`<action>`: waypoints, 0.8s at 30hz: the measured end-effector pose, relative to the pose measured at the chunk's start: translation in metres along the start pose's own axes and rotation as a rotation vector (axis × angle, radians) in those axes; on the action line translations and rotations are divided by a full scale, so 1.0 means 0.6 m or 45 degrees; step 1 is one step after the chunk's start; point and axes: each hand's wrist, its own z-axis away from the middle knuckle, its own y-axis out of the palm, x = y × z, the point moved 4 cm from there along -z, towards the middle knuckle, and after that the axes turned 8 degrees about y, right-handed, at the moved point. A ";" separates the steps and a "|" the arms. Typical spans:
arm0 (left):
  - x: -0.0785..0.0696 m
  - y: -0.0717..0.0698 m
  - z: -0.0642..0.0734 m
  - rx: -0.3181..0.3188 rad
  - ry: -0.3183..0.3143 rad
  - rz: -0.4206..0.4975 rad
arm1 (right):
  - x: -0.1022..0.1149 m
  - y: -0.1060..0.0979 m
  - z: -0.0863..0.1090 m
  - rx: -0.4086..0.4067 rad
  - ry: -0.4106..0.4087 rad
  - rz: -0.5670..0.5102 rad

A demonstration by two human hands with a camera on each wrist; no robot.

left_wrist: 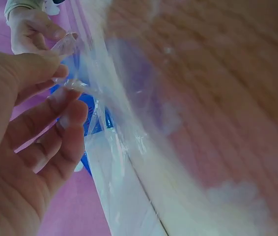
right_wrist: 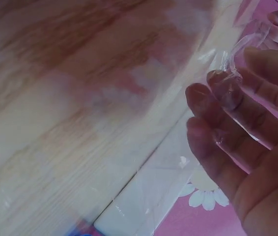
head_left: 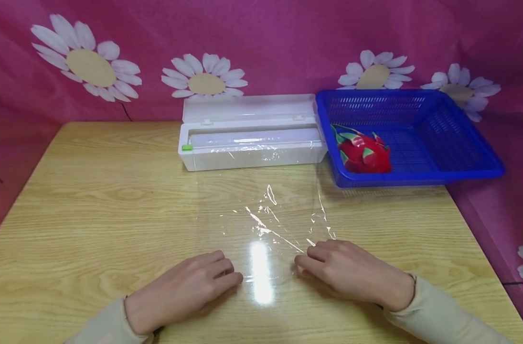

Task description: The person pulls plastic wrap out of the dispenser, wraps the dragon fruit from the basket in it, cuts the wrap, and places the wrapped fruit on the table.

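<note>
A sheet of clear cling film [head_left: 227,205] stretches toward me from a white cling film dispenser [head_left: 252,160] at the back of the table. The dispenser's lid [head_left: 248,107] stands raised, and the white roll [head_left: 252,137] shows inside. My left hand [head_left: 188,284] pinches the film's near left corner between thumb and fingers; the left wrist view shows the film [left_wrist: 72,84] bunched at those fingertips. At the near right corner, my right hand [head_left: 351,272] pinches the film too, its other fingers loosely bent under the sheet in the right wrist view.
A blue plastic basket [head_left: 416,179] stands at the back right, against the dispenser's right end. Inside it lies a red dragon fruit [head_left: 366,155] with green-tipped scales. A green slider [head_left: 186,147] sits at the dispenser's left end. Pink flowered cloth [head_left: 278,38] hangs behind the wooden table [head_left: 93,205].
</note>
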 end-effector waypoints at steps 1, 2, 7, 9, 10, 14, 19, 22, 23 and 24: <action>0.000 0.000 0.000 0.003 -0.009 0.010 | 0.000 -0.001 0.000 -0.009 0.003 0.001; 0.001 -0.001 0.000 0.005 -0.017 0.016 | 0.000 -0.001 0.000 -0.017 0.008 -0.001; 0.000 -0.002 0.000 0.000 -0.015 -0.002 | 0.002 -0.001 0.001 -0.035 0.009 0.010; 0.000 -0.001 0.001 -0.001 -0.012 -0.008 | 0.003 -0.002 0.002 -0.031 0.000 0.021; 0.000 -0.001 0.001 -0.002 -0.012 -0.010 | 0.003 -0.002 0.002 -0.025 -0.002 0.023; 0.005 0.001 0.002 -0.003 -0.024 0.016 | 0.001 -0.002 0.002 -0.003 0.008 0.017; 0.017 -0.004 0.003 -0.027 -0.069 0.050 | -0.003 -0.007 0.000 0.011 0.045 0.023; 0.025 -0.010 0.003 -0.068 -0.108 0.053 | -0.006 -0.011 -0.006 -0.007 0.055 0.019; 0.029 -0.012 0.003 -0.085 -0.119 0.048 | -0.007 -0.012 -0.008 -0.019 0.061 0.015; 0.032 -0.015 0.002 -0.103 -0.130 0.044 | -0.008 -0.014 -0.011 -0.034 0.065 0.008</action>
